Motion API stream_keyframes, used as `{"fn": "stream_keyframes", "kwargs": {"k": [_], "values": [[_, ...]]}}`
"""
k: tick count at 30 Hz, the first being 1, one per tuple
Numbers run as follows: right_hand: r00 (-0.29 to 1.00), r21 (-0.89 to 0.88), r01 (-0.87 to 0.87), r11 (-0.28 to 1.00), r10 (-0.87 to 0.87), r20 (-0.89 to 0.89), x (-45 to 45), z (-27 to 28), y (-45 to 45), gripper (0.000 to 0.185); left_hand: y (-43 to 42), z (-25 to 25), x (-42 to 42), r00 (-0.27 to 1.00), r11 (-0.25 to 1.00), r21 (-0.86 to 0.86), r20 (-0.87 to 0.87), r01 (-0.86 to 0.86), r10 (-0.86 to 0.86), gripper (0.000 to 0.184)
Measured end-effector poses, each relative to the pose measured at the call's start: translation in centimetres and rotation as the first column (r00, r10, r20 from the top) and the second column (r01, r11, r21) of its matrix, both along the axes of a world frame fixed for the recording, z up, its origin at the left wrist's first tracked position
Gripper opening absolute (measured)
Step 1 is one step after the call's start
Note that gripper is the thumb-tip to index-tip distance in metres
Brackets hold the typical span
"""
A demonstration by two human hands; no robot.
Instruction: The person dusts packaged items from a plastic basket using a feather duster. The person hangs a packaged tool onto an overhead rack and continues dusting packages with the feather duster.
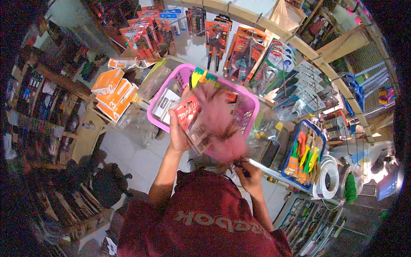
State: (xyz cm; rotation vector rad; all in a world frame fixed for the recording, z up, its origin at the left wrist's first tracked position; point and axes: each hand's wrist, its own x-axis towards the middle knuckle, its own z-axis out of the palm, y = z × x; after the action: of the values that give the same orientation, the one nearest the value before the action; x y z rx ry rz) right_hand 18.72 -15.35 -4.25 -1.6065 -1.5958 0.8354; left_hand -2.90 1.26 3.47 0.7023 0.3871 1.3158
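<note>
My left hand point(177, 133) grips a clear-fronted package with a red Makita label point(188, 112), tilted over the left side of a pink plastic basket point(153, 112). My right hand point(250, 179) is closed around the dark handle of what looks like a feather duster point(229, 147). Its fluffy pinkish-brown head is smeared by motion and spreads over the basket, hiding much of the inside. Another red-labelled pack point(231, 99), a white boxed item point(168, 103) and a yellow-green pack with an orange nozzle point(202, 78) show in the basket.
Orange boxes point(112, 96) stand left of the basket. Tools in red packs point(217, 38) hang behind it. Rightward are a blue-edged tray of colourful-handled tools point(305, 156) and a white coil point(326, 177). Crowded shelves point(36, 111) line the far left.
</note>
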Motion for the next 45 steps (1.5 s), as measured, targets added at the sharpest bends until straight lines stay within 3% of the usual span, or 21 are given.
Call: {"fn": "stream_keyframes", "kwargs": {"k": [2, 3, 6, 7, 10, 11, 14, 15, 18, 22, 23, 26, 28, 30, 32, 33, 34, 36, 38, 42, 45], "values": [[0.992, -0.025, -0.121, 0.992, 0.121, 0.020, -0.1, -0.7, -1.4, 0.032, 0.5, 0.0, -0.3, 0.999, 0.999, 0.028, -0.041, -0.033, 0.034, 0.078], [0.996, 0.072, -0.083, 0.994, 0.085, -0.016, -0.7, -0.3, -1.4, 0.028, 0.7, 0.3, -0.7, 0.999, 0.999, 0.033, -0.032, -0.010, 0.011, 0.079], [0.995, 0.011, 0.094, 0.995, -0.094, 0.027, -0.1, -0.6, -1.4, 0.029, 0.4, 1.3, -0.3, 0.998, 1.000, 0.011, -0.066, -0.006, 0.006, 0.082], [0.997, 0.064, 0.051, 0.997, -0.055, 0.060, 0.3, -1.0, -1.7, 0.029, 0.3, 1.2, -0.2, 0.999, 1.000, 0.012, -0.054, -0.001, 0.001, 0.082], [0.994, -0.045, -0.081, 0.996, 0.084, 0.069, -0.1, -0.6, -3.3, 0.026, 0.2, 1.7, 0.0, 0.999, 0.999, -0.009, 0.017, 0.038, -0.038, 0.077], [0.994, 0.121, -0.045, 0.992, 0.032, 0.106, 0.2, -2.2, -3.4, 0.026, 0.2, 1.7, 0.2, 1.000, 1.000, -0.019, 0.007, 0.021, -0.021, 0.075], [0.967, -0.167, 0.254, 0.953, -0.249, 0.051, 0.1, 1.1, -2.4, 0.031, 0.0, -0.1, -0.1, 0.999, 0.998, -0.056, -0.048, -0.024, 0.021, 0.066], [0.985, -0.125, 0.136, 0.983, -0.121, 0.124, 1.3, -1.5, -3.7, 0.033, 0.0, -0.5, -0.2, 0.999, 0.998, -0.069, -0.034, -0.008, 0.006, 0.065], [0.989, 0.078, 0.012, 0.997, -0.023, 0.143, 1.4, -1.5, -4.8, 0.017, -0.1, 1.1, 0.8, 0.997, 0.996, -0.048, -0.024, -0.071, 0.069, 0.064], [0.987, -0.051, 0.154, 0.987, -0.152, 0.052, 2.2, -0.6, -4.4, 0.021, -0.9, 0.8, 1.1, 0.998, 0.997, -0.068, 0.062, -0.028, 0.032, 0.065], [0.987, 0.054, 0.031, 0.998, -0.039, 0.157, 3.1, -2.2, -5.4, 0.020, -0.8, 0.2, 1.0, 0.996, 0.998, -0.066, 0.087, -0.006, 0.011, 0.066], [0.983, 0.204, -0.061, 0.977, 0.024, 0.179, 3.3, -2.9, -5.4, 0.017, -1.0, 1.2, 1.3, 0.998, 0.998, -0.022, 0.034, -0.055, 0.055, 0.064], [0.988, 0.143, 0.031, 0.989, -0.051, 0.143, 3.5, -0.4, -4.4, 0.019, -1.3, 0.8, 1.7, 0.990, 0.989, -0.081, 0.051, -0.127, 0.131, 0.059], [0.987, 0.114, 0.092, 0.989, -0.106, 0.119, 3.4, 0.9, -4.1, 0.022, -1.7, 1.6, 2.2, 0.981, 0.981, -0.007, 0.012, -0.192, 0.192, 0.060], [0.993, 0.102, -0.026, 0.994, 0.014, 0.116, 4.4, -1.5, -5.5, 0.025, -2.0, 2.1, 2.5, 0.984, 0.985, -0.015, 0.043, -0.174, 0.175, 0.061], [0.989, 0.120, -0.070, 0.990, 0.053, 0.139, 4.6, -1.5, -5.6, 0.024, -2.2, 2.3, 2.0, 0.997, 0.993, 0.102, 0.062, -0.057, 0.051, 0.061], [0.982, 0.135, -0.116, 0.984, 0.094, 0.164, 4.7, -1.3, -5.7, 0.024, -2.3, 2.3, 2.2, 0.996, 0.992, 0.083, 0.017, -0.091, 0.090, 0.061], [0.991, 0.135, -0.036, 0.990, 0.018, 0.134, 4.8, -0.1, -5.0, 0.024, -2.7, 2.1, 2.5, 0.983, 0.986, 0.043, -0.079, -0.160, 0.163, 0.062], [0.994, 0.166, 0.040, 0.985, -0.056, 0.089, 4.4, 0.6, -4.5, 0.024, -2.9, 0.9, 2.5, 0.995, 0.996, -0.004, -0.037, -0.094, 0.093, 0.063], [0.979, 0.117, -0.127, 0.985, 0.106, 0.177, 5.1, 0.1, -5.2, 0.017, -3.0, 1.1, 3.0, 0.999, 0.996, 0.078, -0.016, -0.041, 0.043, 0.062], [0.993, -0.012, 0.117, 0.993, -0.116, 0.037, 4.8, 1.5, -4.1, 0.029, -3.5, 1.7, 3.5, 0.987, 0.989, 0.038, -0.065, -0.146, 0.148, 0.062]]}}
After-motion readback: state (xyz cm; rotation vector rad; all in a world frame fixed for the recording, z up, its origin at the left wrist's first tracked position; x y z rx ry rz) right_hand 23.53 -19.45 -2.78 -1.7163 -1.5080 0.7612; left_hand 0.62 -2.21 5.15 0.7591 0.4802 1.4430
